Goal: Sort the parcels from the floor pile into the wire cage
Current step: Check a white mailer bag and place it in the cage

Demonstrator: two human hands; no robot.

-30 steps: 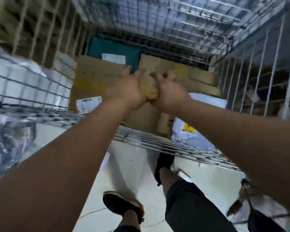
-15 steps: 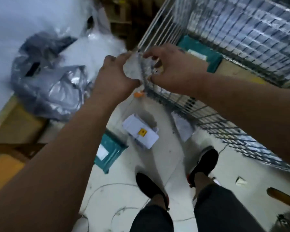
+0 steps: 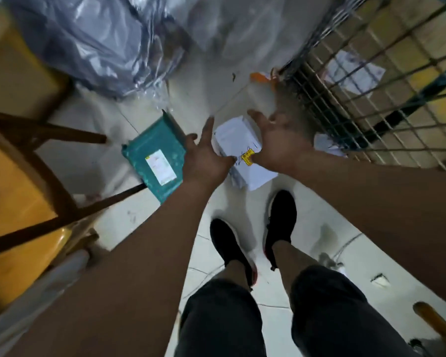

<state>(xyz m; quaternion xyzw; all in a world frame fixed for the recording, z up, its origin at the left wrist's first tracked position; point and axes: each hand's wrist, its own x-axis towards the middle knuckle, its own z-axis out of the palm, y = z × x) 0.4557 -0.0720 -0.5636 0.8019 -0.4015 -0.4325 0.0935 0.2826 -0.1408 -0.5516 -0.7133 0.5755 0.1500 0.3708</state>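
Note:
A white parcel (image 3: 238,140) with a yellow sticker lies on the pale floor in front of my feet. My left hand (image 3: 204,155) hovers at its left edge with fingers spread. My right hand (image 3: 278,140) hovers at its right edge, palm open. Neither hand grips it. A teal parcel (image 3: 153,155) with a white label lies on the floor just left of my left hand. The wire cage (image 3: 366,106) stands at the right, with cardboard boxes and a white paper label behind its mesh.
A wooden chair (image 3: 23,163) with a yellow seat fills the left side. Grey and clear plastic bags (image 3: 108,39) are heaped at the top. An orange scrap (image 3: 259,77) lies by the cage corner. Another white parcel (image 3: 327,145) sits against the cage's base.
The view has swung from the cage down to the floor. Both hands have dropped from the cage rim, let go of the crumpled scrap and spread open on either side of the white parcel.

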